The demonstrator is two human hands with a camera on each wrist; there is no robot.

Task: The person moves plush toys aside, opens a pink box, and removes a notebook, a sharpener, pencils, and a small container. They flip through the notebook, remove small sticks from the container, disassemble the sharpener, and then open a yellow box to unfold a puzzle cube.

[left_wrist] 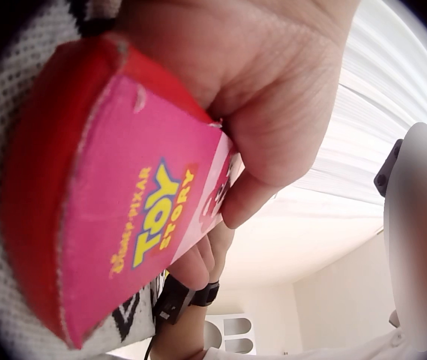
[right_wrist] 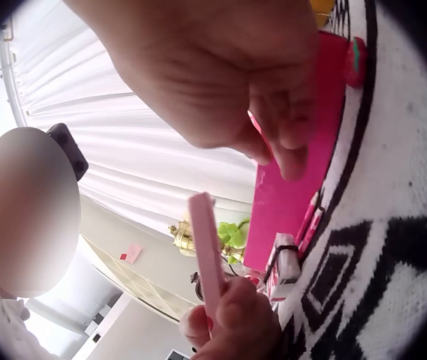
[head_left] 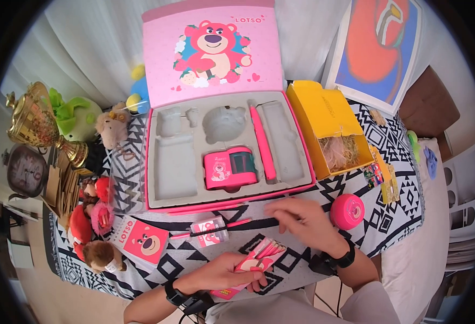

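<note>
My left hand (head_left: 221, 272) grips a slim pink pencil box (head_left: 246, 263) low at the front of the table. Several pencil ends (head_left: 271, 248) show at its upper, open end. In the left wrist view the box's pink face (left_wrist: 138, 202) with red sides carries Toy Story lettering. My right hand (head_left: 315, 227) hovers above and to the right of the pencil box, fingers loosely bent, with no object showing in its grasp. Beyond it, thin pink pencils (head_left: 205, 208) lie along the front edge of the large pink gift box (head_left: 232, 202).
The gift box's grey tray holds a pink sharpener (head_left: 218, 167) and a long pink stick-like item (head_left: 261, 143). In front lie a small banded pack (head_left: 210, 235) and a Lotso notebook (head_left: 145, 243). A round pink item (head_left: 347, 211) and a yellow box (head_left: 323, 119) stand right; plush toys (head_left: 102, 256) left.
</note>
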